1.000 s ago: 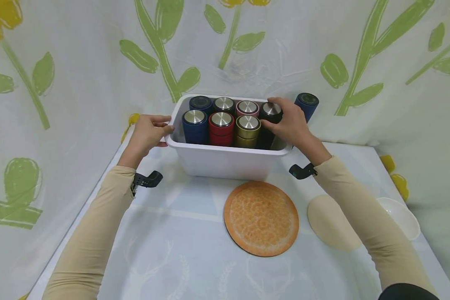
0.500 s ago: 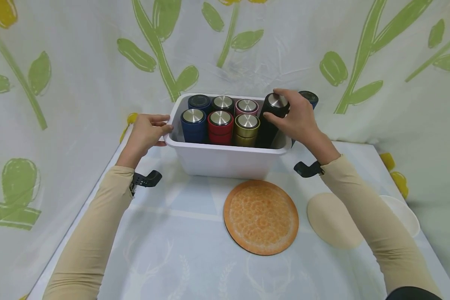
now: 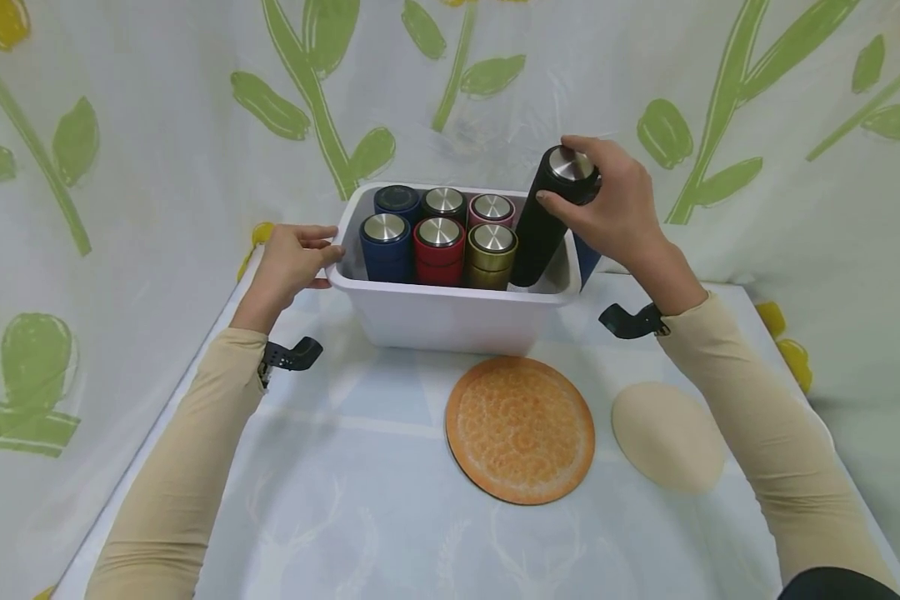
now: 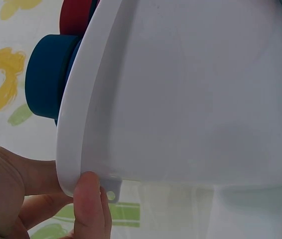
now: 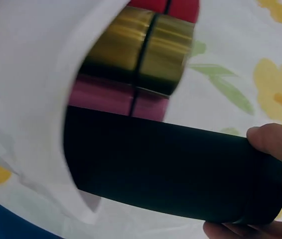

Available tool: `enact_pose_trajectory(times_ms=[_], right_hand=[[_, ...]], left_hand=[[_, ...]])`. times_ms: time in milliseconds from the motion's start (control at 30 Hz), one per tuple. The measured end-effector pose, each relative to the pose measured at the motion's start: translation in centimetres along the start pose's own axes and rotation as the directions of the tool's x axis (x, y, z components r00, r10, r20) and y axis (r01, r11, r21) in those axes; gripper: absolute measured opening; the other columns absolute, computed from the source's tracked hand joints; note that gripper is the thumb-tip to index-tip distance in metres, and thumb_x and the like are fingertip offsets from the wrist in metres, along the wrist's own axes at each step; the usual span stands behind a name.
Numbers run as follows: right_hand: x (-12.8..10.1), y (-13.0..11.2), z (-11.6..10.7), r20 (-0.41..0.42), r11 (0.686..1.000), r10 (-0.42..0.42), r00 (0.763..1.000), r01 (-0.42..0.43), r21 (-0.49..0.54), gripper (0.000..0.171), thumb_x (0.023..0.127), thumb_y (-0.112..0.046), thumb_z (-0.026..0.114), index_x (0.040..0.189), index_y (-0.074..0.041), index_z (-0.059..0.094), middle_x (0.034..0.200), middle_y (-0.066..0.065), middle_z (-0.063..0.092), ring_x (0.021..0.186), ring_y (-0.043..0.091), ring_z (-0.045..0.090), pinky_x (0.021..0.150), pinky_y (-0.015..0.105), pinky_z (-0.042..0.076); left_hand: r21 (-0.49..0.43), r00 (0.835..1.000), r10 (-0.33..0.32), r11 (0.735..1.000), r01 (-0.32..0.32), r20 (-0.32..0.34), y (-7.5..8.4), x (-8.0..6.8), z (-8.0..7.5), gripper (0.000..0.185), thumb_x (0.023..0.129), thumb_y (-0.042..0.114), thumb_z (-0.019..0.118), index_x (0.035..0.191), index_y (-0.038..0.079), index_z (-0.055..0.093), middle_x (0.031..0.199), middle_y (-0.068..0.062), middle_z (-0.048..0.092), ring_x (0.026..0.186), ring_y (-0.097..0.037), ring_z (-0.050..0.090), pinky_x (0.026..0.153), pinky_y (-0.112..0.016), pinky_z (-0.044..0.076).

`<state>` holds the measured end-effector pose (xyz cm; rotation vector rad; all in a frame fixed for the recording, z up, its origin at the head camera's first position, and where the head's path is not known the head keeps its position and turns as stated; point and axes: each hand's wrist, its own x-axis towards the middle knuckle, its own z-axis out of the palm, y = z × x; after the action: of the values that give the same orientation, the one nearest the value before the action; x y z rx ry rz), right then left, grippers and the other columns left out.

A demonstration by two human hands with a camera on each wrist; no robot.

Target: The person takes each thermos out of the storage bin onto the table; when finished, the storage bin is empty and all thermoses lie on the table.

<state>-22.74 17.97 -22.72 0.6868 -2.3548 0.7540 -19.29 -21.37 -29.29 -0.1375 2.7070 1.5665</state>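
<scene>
A black vacuum flask [image 3: 538, 233] with a steel-topped lid leans to the right, its lower end inside the white plastic bin [image 3: 450, 321]. My right hand [image 3: 617, 204] grips it near the lid; in the right wrist view the flask [image 5: 166, 164] sticks out past the bin's rim. At the bin's left end my left hand [image 3: 288, 267] pinches the rim, thumb and fingers on either side of it [image 4: 71, 129]. Several flasks stand upright in the bin, among them a blue one [image 3: 386, 254], a red one [image 3: 440, 254] and a gold one [image 3: 492, 260].
Outside the bin's right end is a dark blue flask [image 3: 587, 262], mostly hidden by my right hand. On the table in front lie a round bread-patterned mat [image 3: 521, 431] and a beige oval piece [image 3: 669, 437]. A flower-printed sheet [image 3: 540, 92] hangs behind.
My right hand has raised the black flask up and to the right, tilting it partway out of the bin. My left hand has stayed on the rim.
</scene>
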Motion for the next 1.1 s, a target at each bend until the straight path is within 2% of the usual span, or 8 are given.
enact_pose_trajectory(times_ms=[167, 333, 400, 600, 900, 1100], right_hand=[[0.8, -0.6, -1.2, -0.051, 1.000, -0.022, 0.998, 0.022, -0.001, 0.060, 0.085, -0.028, 0.079, 0.136, -0.003, 0.060, 0.130, 0.011, 0.063, 0.118, 0.020, 0.057, 0.090, 0.029, 0.047], [1.1, -1.2, -2.4, -0.101, 1.000, -0.012, 0.995, 0.012, 0.001, 0.060, 0.084, -0.027, 0.080, 0.136, -0.005, 0.061, 0.127, 0.009, 0.064, 0.110, 0.018, 0.058, 0.076, 0.012, 0.043], [1.2, -1.4, -3.0, -0.127, 1.000, -0.018, 0.992, 0.018, 0.000, 0.059, 0.084, -0.026, 0.080, 0.135, -0.005, 0.061, 0.125, 0.008, 0.065, 0.108, 0.016, 0.058, 0.075, 0.009, 0.044], [1.4, -1.8, -4.5, -0.170, 0.998, -0.064, 0.983, 0.063, -0.011, 0.057, 0.085, -0.027, 0.078, 0.135, -0.007, 0.062, 0.124, 0.004, 0.065, 0.105, 0.011, 0.060, 0.079, 0.011, 0.051], [1.6, -2.4, -5.8, -0.193, 1.000, 0.015, 0.981, -0.016, -0.001, 0.058, 0.082, -0.025, 0.081, 0.136, -0.014, 0.062, 0.128, 0.000, 0.063, 0.108, 0.009, 0.058, 0.081, 0.011, 0.050], [1.8, -2.9, -6.8, -0.267, 0.995, -0.104, 0.958, 0.100, -0.031, 0.052, 0.086, -0.026, 0.076, 0.135, -0.015, 0.062, 0.124, -0.002, 0.065, 0.107, 0.008, 0.061, 0.084, 0.013, 0.051]], left_hand=[[-0.007, 1.000, 0.001, 1.000, -0.001, -0.003, 0.1, 0.2, -0.2, 0.049, 0.099, 0.013, 0.063, 0.146, 0.005, 0.051, 0.135, -0.024, 0.054, 0.109, -0.035, 0.060, 0.068, -0.028, 0.061], [-0.008, 1.000, -0.007, 1.000, 0.007, -0.004, 0.1, 0.3, 0.0, 0.049, 0.099, 0.014, 0.063, 0.146, 0.005, 0.051, 0.135, -0.024, 0.054, 0.109, -0.035, 0.060, 0.068, -0.029, 0.061], [-0.011, 1.000, -0.006, 1.000, 0.006, -0.003, 0.1, 0.4, 0.1, 0.049, 0.099, 0.014, 0.063, 0.146, 0.005, 0.051, 0.133, -0.024, 0.054, 0.109, -0.035, 0.060, 0.069, -0.029, 0.061], [-0.010, 1.000, 0.003, 1.000, -0.003, -0.001, 0.2, 0.5, 0.0, 0.049, 0.099, 0.014, 0.063, 0.146, 0.005, 0.052, 0.132, -0.023, 0.055, 0.108, -0.034, 0.060, 0.068, -0.028, 0.061], [-0.014, 1.000, -0.011, 1.000, 0.011, 0.007, 0.3, 0.4, 0.0, 0.049, 0.099, 0.014, 0.063, 0.146, 0.006, 0.051, 0.136, -0.024, 0.053, 0.109, -0.034, 0.060, 0.066, -0.026, 0.060], [-0.019, 1.000, -0.008, 1.000, 0.008, 0.009, 0.2, 0.2, -0.1, 0.049, 0.099, 0.013, 0.063, 0.146, 0.005, 0.051, 0.138, -0.025, 0.052, 0.111, -0.036, 0.059, 0.065, -0.024, 0.060]])
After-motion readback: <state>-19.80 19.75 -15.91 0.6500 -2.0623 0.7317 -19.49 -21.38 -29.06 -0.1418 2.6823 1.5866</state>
